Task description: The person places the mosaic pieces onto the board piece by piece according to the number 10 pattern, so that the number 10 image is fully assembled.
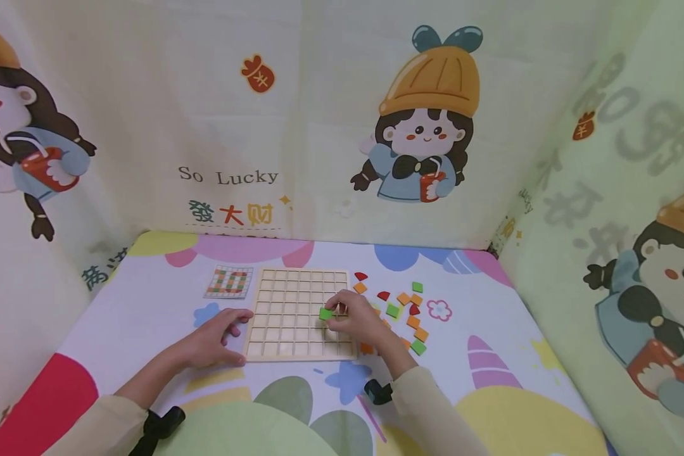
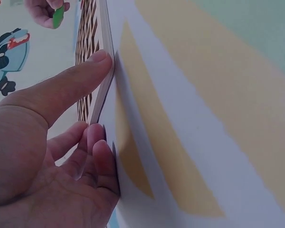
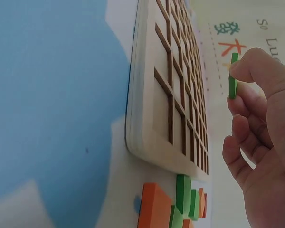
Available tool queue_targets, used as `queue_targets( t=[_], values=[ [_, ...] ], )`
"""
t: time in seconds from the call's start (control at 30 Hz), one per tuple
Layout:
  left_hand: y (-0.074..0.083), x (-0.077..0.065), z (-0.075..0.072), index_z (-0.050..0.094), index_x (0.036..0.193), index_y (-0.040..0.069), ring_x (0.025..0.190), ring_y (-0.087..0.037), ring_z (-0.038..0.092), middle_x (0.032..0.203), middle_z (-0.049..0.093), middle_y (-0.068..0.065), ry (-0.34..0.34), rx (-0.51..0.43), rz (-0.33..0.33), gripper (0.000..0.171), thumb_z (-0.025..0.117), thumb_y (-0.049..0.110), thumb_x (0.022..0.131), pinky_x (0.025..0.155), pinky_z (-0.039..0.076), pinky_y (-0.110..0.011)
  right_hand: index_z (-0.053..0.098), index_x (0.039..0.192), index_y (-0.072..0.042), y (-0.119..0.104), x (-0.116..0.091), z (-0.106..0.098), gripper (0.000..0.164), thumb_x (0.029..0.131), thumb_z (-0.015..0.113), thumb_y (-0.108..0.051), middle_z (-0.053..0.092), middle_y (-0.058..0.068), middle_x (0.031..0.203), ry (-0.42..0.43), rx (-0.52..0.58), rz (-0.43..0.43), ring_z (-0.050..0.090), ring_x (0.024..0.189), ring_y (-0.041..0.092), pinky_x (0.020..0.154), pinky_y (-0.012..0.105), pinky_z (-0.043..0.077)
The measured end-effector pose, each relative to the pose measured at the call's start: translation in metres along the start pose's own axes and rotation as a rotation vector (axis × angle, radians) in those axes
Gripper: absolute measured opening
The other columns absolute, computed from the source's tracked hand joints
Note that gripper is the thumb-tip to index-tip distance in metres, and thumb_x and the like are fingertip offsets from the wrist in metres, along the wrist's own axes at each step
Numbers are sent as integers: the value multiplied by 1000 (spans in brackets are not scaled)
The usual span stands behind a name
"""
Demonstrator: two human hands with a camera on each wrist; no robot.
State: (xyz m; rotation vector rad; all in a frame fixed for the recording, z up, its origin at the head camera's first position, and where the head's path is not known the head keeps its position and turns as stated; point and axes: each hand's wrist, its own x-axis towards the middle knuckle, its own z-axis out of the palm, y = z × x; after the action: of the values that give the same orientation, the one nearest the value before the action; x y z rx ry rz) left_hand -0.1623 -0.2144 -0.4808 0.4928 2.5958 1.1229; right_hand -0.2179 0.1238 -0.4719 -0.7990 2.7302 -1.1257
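A square wooden grid board point(image 1: 296, 316) lies flat on the table, its cells bare where I can see them. My right hand point(image 1: 350, 315) pinches a small green square tile point(image 1: 325, 313) between thumb and fingers above the board's right half. In the right wrist view the green tile point(image 3: 233, 76) stands on edge in the pinch, apart from the grid. At the board's left side rests my left hand point(image 1: 213, 339), thumb by the near corner and another fingertip farther up the edge. The left wrist view has the thumb of the left hand point(image 2: 52, 142) touching the board's rim point(image 2: 107, 52).
Loose orange, green and red pieces lie scattered right of the board, among them an orange tile point(image 1: 421, 334), a green tile point(image 1: 418, 348) and a red piece point(image 1: 383, 296). A patterned card point(image 1: 228, 282) lies beyond my left hand. Printed cloth walls point(image 1: 319, 126) surround the table.
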Motion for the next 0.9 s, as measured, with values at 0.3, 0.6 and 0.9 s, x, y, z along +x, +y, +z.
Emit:
queue_targets(
  t=[0.3,0.6,0.9],
  values=[
    [6,1,-2,42,140,6,97,-18,47,129,48,-12,-12,-19,2,87,87,28,69,71,40,-20,68,99,-15,-8,5,6,20,80,73,-13,61,-5,92,-20,11,9,51,79,11,67,21,46],
    [4,0,-3,42,139,6,96,-17,47,128,48,-12,-6,-21,11,86,87,28,69,71,40,-20,69,98,-17,-21,11,19,20,78,74,-15,61,-5,89,-41,2,41,51,80,11,67,20,45],
    [4,0,-3,43,139,5,96,-18,46,128,48,-12,-10,-36,13,86,87,26,68,70,39,-20,69,99,-16,-28,17,36,21,79,75,-16,61,-5,91,-90,11,2,50,78,9,67,17,44]
  ],
)
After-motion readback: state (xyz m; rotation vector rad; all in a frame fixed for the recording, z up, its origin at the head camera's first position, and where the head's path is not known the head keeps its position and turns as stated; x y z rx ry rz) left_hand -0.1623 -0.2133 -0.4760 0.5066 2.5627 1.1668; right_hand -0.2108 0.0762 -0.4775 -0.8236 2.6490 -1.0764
